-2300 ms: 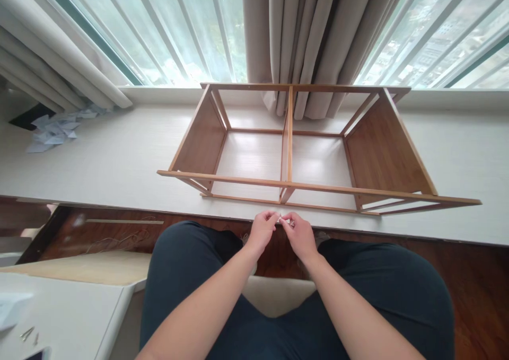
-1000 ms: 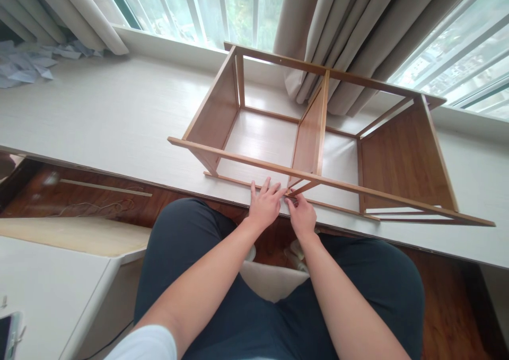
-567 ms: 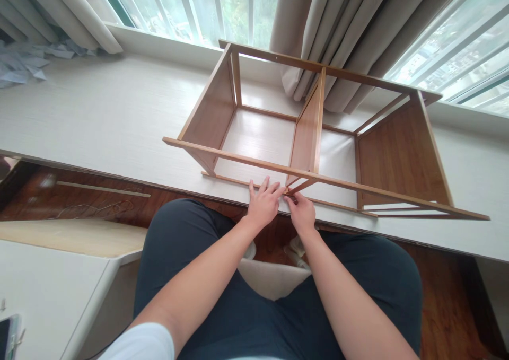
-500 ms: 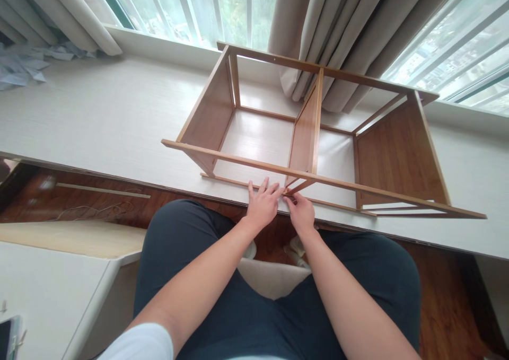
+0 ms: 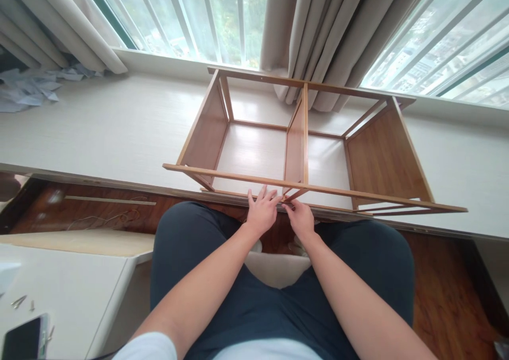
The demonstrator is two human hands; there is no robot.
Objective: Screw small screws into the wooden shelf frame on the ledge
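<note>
Your left hand (image 5: 262, 211) is spread out at the middle joint (image 5: 284, 198) of the wooden shelf frame (image 5: 305, 137), near edge of the window ledge (image 5: 119, 121); right hand (image 5: 301, 218) bunched there, can't tell on what. Looks like joint-fitting, so next wants steady fingertips.

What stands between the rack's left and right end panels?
The middle panel stands between the left end panel and the right end panel, with the white ledge showing on both sides, in the head view.
</note>
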